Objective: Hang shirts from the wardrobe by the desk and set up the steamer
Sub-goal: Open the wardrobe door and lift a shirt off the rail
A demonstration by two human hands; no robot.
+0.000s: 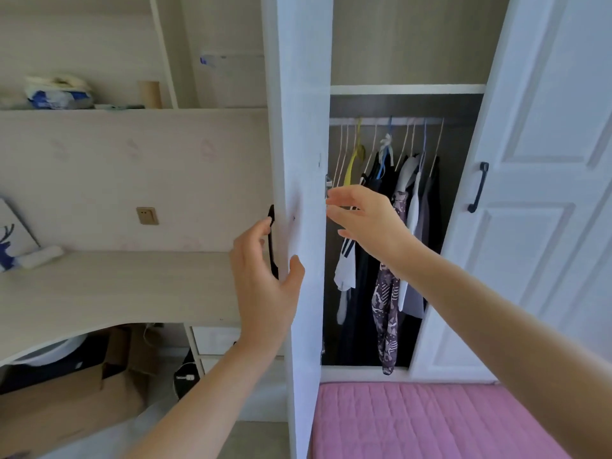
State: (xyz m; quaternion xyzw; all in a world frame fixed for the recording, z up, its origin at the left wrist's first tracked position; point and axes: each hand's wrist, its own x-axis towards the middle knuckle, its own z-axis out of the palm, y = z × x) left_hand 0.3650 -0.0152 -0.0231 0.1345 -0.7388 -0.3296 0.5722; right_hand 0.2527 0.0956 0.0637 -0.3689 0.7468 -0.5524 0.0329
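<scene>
A person stands before a white wardrobe, its left door [299, 160] swung edge-on toward the camera and its right door [543, 180] open; the left hand [265, 279] reaches at the left door's black handle [271, 241], fingers behind it and thumb on the door's face, its grip loose and wide; the right hand [364, 220] stretches into the opening with fingers straight, its grip wide and holding nothing; shirts [390, 226] hang on hangers from the rail [387, 121] inside; a pale desk [109, 286] sits to the left; a pink bed [430, 422] lies below.
</scene>
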